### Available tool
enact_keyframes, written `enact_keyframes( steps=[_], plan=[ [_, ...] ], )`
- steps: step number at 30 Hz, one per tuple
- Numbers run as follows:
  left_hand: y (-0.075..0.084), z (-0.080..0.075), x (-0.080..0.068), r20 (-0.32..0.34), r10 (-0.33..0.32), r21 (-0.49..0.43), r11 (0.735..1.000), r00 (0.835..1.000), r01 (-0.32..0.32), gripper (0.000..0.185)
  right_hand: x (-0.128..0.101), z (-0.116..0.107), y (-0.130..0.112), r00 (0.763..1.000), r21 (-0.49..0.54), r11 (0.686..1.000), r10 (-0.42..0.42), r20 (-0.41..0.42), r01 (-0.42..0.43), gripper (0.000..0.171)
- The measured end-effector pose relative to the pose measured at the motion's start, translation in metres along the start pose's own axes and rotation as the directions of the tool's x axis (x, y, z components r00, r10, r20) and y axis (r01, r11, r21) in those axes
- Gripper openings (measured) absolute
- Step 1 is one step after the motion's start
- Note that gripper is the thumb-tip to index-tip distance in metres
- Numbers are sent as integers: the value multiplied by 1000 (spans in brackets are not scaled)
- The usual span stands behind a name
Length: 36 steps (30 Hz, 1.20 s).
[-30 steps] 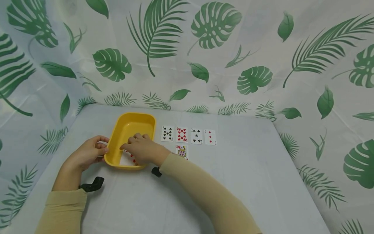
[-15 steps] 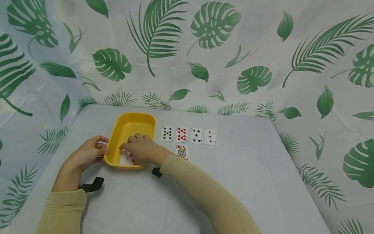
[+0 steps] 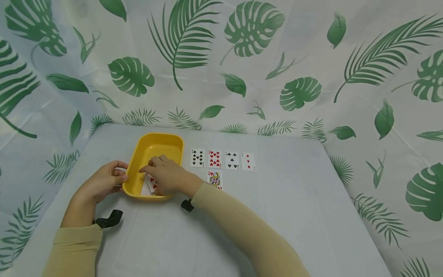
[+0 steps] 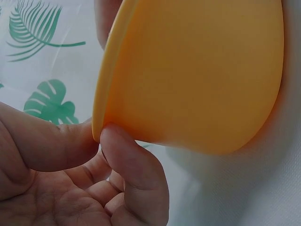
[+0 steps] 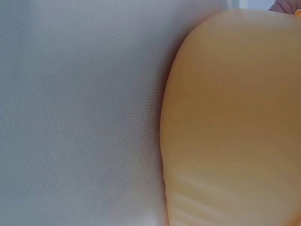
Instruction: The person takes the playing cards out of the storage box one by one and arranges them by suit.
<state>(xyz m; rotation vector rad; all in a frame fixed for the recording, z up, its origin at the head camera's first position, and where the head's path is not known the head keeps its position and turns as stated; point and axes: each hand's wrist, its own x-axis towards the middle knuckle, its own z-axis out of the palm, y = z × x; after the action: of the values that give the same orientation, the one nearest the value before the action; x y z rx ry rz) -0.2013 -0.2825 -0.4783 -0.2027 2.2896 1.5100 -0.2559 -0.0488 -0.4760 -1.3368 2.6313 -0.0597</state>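
Observation:
A yellow plastic tray (image 3: 176, 143) sits at the left of the table. My left hand (image 3: 107, 178) pinches its left rim; in the left wrist view the thumb (image 4: 56, 146) is on one side of the lip and the curled forefinger (image 4: 136, 174) on the other. My right hand (image 3: 167, 175) reaches down inside the tray at its near end, fingers bent, with a red heart playing card (image 3: 151, 182) tilted under the palm. Another white card (image 3: 145, 189) shows beneath it. The right fingertips are mostly hidden. The right wrist view shows the tray's outer wall (image 5: 235, 117).
Right of the tray lies a row of playing cards: a spade card (image 3: 197, 158), a heart card (image 3: 215, 159), a five of clubs (image 3: 232, 160) and a three of diamonds (image 3: 248, 161). A queen of hearts (image 3: 214, 179) lies below the heart card. Leaf-patterned cloth (image 3: 207, 90) hangs behind.
Inside the tray, the heart card has shifted and tilted under my right hand, baring the card below. The right hand has moved slightly; the left hand stays at the rim.

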Motion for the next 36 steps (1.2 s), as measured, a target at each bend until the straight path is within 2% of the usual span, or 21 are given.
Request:
enact_keyframes(
  steps=[5, 12, 36],
  plan=[
    [0, 0, -1, 2, 0, -6, 1000, 1000, 0, 48, 0, 1, 2, 999, 54, 999, -2, -35, 4, 76],
    [1, 1, -2, -2, -1, -9, 1000, 1000, 1, 48, 2, -1, 6, 998, 193, 980, 45, -42, -36, 81],
    [3, 1, -1, -5, -16, -2, 1000, 1000, 16, 48, -8, -16, 6, 991, 331, 941, 104, -86, -70, 86]
  ],
)
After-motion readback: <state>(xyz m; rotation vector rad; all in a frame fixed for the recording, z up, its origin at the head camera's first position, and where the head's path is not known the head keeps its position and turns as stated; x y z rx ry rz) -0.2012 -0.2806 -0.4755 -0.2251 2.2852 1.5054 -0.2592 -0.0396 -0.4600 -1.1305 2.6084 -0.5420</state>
